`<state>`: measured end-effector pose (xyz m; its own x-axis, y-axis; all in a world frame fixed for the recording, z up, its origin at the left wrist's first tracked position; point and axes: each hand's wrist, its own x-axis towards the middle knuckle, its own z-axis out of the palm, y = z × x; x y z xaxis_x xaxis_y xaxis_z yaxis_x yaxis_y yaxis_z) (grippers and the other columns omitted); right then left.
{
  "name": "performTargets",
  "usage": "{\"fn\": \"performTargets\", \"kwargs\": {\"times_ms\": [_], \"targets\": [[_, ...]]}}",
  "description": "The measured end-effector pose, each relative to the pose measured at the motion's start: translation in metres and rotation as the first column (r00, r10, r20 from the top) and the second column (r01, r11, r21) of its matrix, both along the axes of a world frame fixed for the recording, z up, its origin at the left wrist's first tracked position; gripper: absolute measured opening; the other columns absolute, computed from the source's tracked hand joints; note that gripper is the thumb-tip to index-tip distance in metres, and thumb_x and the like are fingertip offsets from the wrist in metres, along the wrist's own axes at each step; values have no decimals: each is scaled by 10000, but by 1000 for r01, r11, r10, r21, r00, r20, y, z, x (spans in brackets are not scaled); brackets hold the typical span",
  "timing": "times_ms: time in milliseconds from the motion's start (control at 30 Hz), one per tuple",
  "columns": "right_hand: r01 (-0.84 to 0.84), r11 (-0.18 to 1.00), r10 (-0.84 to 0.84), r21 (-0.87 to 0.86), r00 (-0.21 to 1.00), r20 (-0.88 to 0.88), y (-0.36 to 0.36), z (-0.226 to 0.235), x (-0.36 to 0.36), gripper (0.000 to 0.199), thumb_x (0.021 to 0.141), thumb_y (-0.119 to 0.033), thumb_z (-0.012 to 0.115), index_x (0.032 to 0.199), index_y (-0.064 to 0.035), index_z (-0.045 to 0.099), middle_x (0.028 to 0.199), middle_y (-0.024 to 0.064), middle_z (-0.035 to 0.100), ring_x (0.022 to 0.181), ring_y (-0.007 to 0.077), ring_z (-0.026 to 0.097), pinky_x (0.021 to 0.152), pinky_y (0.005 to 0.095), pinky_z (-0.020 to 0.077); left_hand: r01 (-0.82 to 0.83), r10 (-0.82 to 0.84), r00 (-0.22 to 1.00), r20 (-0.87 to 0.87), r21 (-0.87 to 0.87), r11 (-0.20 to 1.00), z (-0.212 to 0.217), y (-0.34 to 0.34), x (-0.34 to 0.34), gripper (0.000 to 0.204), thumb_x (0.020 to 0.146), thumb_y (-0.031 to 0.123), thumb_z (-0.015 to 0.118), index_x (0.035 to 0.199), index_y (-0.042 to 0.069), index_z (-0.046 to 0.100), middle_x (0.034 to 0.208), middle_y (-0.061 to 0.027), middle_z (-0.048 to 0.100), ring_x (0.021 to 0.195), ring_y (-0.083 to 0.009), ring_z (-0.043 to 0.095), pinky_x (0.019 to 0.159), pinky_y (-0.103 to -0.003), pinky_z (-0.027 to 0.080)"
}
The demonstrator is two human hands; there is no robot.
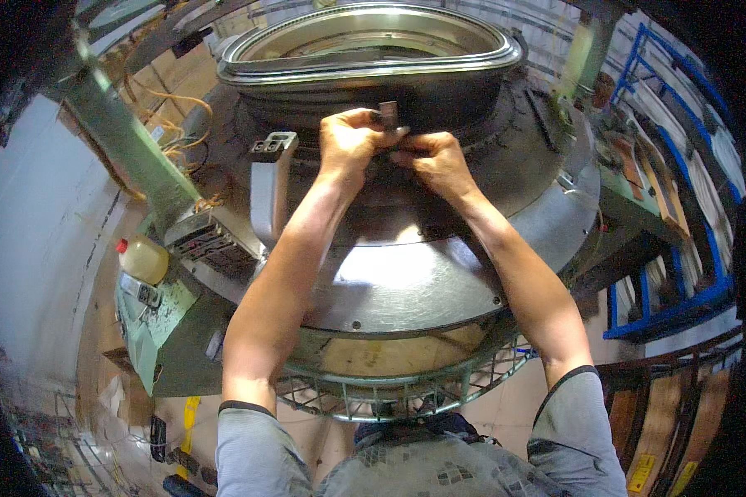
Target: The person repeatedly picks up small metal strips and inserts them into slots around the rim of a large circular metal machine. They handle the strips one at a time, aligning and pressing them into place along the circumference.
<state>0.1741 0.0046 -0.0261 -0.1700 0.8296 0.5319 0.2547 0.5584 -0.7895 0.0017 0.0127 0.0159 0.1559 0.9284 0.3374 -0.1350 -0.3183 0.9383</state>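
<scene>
In front of the large round machine's cylinder (pixel 323 108), both my hands are raised close together. My left hand (pixel 345 147) is closed, pinching a small flat metal piece (pixel 388 114) that stands up from its fingertips. Just to the right, my right hand (pixel 441 164) is closed too, its thumb and fingers pressed together beside the left fingertips. Whatever it pinches, if anything, is too small and dark to make out. Below both hands lies the machine's wide, shiny metal ring (pixel 398 286).
An upright grey metal housing (pixel 269 195) rises left of my left forearm. Further left are a green post (pixel 132 137) and a yellowish bottle with a red cap (pixel 144 258). Blue racks (pixel 671 319) stand at the right. A green wire guard (pixel 373 398) curves below the ring.
</scene>
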Motion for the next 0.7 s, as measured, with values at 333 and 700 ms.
{"fn": "performTargets", "kwargs": {"times_ms": [333, 700], "targets": [[-117, 960, 98, -254, 992, -85, -9, 7, -4, 114, 897, -120, 740, 920, -11, 767, 722, 6, 679, 629, 73, 585, 572, 244, 487, 59, -49, 998, 46, -257, 965, 2, -1, -15, 175, 751, -96, 675, 918, -45, 677, 900, -153, 719, 818, -232, 712, 773, -323, 591], [161, 980, -161, -115, 987, 11, 15, -4, -4, 187, 937, -213, 708, 933, -37, 773, 682, 22, 680, 587, 59, 522, 526, 251, 411, 2, 43, 953, 298, -148, 989, 3, -3, -7, 153, 810, -134, 700, 863, 10, 687, 868, -128, 720, 813, -231, 729, 734, -368, 618]]}}
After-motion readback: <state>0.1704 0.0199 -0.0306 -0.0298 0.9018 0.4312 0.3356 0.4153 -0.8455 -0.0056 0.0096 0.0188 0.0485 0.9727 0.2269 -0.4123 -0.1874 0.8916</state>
